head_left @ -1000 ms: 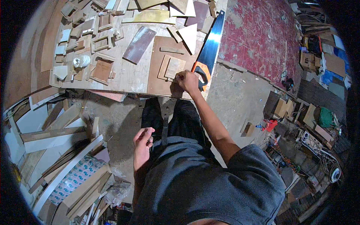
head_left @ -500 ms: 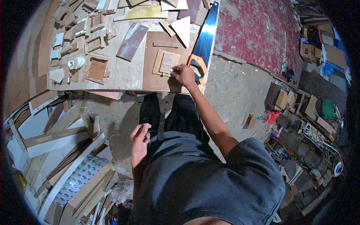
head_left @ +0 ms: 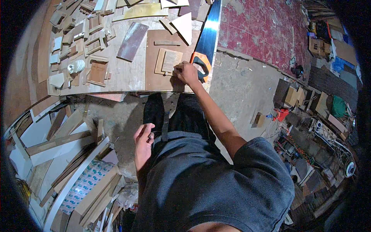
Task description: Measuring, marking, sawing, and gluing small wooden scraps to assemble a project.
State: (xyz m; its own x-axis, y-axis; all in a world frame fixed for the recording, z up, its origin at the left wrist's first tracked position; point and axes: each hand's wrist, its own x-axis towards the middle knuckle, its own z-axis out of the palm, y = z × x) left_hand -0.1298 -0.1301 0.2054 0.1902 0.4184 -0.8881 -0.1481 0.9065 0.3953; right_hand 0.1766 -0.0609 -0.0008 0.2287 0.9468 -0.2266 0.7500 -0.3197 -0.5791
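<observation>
My right hand point(head_left: 186, 73) is closed in a pinch at the lower right corner of a small stack of wood. What sits between its fingertips is too small to make out. The stack is a pale rectangular wooden block point(head_left: 172, 61) lying on a slightly larger thin wooden piece point(head_left: 159, 62). Both rest on a brown board point(head_left: 154, 83) at the table's near edge. Away from the table, my left hand point(head_left: 143, 141) is held low in front of my body, palm partly up, its fingers loosely bent and apart; nothing clear shows in it.
A handsaw point(head_left: 201, 60) with an orange and black handle lies just right of my right hand. A wood strip point(head_left: 167, 43) lies beyond the block. Small wooden frames point(head_left: 96, 71) and a white spiral bulb point(head_left: 76, 65) crowd the left. Scrap boards point(head_left: 58, 149) lean at lower left.
The whole view has shifted slightly. My right hand stays at the block's corner, with its fingers a little more curled. My left hand has barely moved.
</observation>
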